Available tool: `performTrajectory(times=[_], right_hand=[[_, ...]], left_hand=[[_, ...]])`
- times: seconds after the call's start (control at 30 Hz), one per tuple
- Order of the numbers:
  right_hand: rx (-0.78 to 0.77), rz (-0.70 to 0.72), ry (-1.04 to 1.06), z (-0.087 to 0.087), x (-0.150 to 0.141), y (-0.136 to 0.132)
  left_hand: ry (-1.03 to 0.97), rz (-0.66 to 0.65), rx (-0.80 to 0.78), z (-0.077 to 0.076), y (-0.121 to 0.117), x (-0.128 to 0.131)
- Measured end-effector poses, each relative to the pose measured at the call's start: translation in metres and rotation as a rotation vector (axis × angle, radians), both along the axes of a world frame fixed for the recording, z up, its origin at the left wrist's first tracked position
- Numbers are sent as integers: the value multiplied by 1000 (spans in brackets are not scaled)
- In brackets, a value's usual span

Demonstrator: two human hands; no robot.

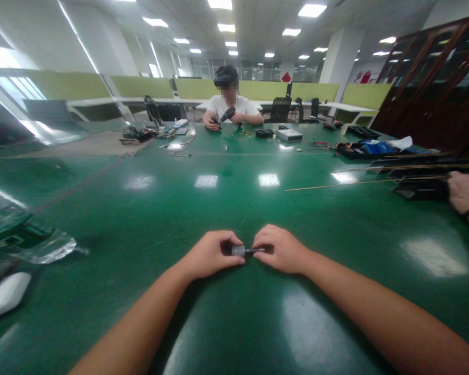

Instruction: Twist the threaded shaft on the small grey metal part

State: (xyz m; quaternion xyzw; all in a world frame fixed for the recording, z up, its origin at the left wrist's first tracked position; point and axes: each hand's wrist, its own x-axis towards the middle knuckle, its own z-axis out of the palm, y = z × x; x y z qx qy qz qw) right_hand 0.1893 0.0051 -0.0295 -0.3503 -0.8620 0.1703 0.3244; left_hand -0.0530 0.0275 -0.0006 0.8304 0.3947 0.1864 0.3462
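Note:
Just above the green table, my left hand (207, 255) pinches a small grey cylinder (238, 251) between thumb and fingers. From the cylinder's right end a thin dark shaft (250, 250) sticks out, lying level and pointing right. My right hand (282, 250) is closed around the far end of that shaft, with thumb and fingertips on it. Both parts form one line between my hands. The exact kind of this tool or part is too small to make out.
Across the green table (203, 208) a person (234, 107) holds a power drill (228, 114). Another person's hand (467, 192) rests by black trays (418, 187) and thin rods at right. A clear plastic bottle (27, 237) lies at left, near a white object (5, 297).

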Motion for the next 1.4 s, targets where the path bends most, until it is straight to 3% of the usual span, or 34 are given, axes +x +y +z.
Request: performTrajectory(times=[1.4], right_hand=[[-38,-30,-26,5,4,-3]], left_hand=[[4,-5,-4,2,0,0]])
